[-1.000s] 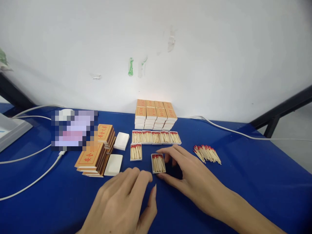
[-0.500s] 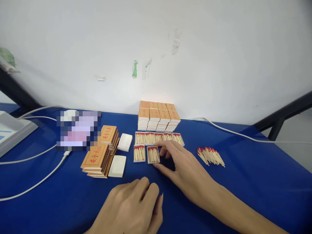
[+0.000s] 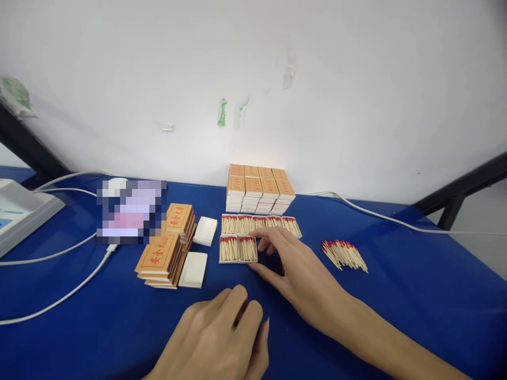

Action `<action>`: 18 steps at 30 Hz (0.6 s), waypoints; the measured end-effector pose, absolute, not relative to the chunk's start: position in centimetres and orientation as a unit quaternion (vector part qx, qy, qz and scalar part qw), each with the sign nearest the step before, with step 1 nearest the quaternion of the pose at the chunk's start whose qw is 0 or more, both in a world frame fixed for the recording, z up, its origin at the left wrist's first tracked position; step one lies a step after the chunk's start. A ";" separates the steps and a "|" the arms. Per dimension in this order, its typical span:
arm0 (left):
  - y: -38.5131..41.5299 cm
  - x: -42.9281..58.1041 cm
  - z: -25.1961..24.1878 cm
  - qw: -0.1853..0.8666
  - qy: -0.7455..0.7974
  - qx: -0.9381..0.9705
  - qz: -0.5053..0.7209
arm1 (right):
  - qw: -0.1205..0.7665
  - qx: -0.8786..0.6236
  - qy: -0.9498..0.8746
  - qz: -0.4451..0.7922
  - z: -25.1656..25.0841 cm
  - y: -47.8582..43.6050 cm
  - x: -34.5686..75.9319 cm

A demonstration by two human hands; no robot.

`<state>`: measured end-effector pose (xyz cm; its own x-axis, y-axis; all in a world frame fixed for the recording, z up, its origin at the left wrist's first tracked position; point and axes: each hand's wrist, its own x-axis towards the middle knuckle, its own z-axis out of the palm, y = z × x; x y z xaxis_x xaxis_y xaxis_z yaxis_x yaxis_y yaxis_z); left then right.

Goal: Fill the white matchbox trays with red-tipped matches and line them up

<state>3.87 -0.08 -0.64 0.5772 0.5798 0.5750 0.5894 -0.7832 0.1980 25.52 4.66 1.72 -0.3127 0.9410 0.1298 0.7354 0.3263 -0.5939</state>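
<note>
My right hand [image 3: 291, 261] reaches forward over the blue table [image 3: 396, 295], its thumb and fingertips closed on the right side of a small white tray of red-tipped matches [image 3: 248, 248]. That tray sits flush against a second filled tray [image 3: 228, 248] on its left. Just behind them lies a row of several filled trays [image 3: 259, 224]. My left hand [image 3: 222, 338] rests palm down near the front edge, fingers loosely bent, holding nothing.
Stacked orange matchboxes [image 3: 259, 187] stand against the white wall. Orange sleeves [image 3: 160, 258] are piled at the left beside two upturned white trays [image 3: 193, 269]. Loose matches [image 3: 344, 255] lie at the right. A white cable [image 3: 59, 298] and a white device [image 3: 24, 211] are far left.
My right hand slid the filled tray forward and left until it met the other tray in the second row. My left hand drew back slightly toward me.
</note>
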 end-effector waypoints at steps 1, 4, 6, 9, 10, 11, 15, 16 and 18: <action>-0.1 3.9 -0.6 0.008 -0.329 -0.888 -0.321 | 0.232 -0.538 -0.780 0.219 1.8 4.6 25.5; 0.0 4.0 -0.7 0.011 -0.322 -0.891 -0.320 | 0.226 -0.533 -0.785 0.218 2.0 4.5 25.5; 0.0 4.1 -0.7 0.012 -0.315 -0.894 -0.319 | 0.221 -0.525 -0.794 0.213 2.1 4.4 25.4; 0.0 4.1 -0.8 0.014 -0.304 -0.897 -0.319 | 0.215 -0.521 -0.803 0.191 2.1 4.1 25.4; -0.1 4.1 -0.9 0.013 -0.300 -0.899 -0.319 | 0.215 -0.522 -0.806 0.180 2.1 4.0 25.3; -0.1 4.1 -1.0 0.013 -0.294 -0.901 -0.319 | 0.217 -0.523 -0.808 0.166 2.2 3.8 25.2; -0.2 4.1 -1.5 0.015 -0.243 -0.917 -0.316 | 0.242 -0.517 -0.815 0.102 3.0 3.7 24.1; -0.3 4.1 -1.6 0.018 -0.224 -0.922 -0.315 | 0.249 -0.510 -0.818 0.091 3.2 3.8 23.6; -0.3 4.1 -1.7 0.026 -0.190 -0.931 -0.311 | 0.258 -0.491 -0.829 0.075 3.7 4.3 22.6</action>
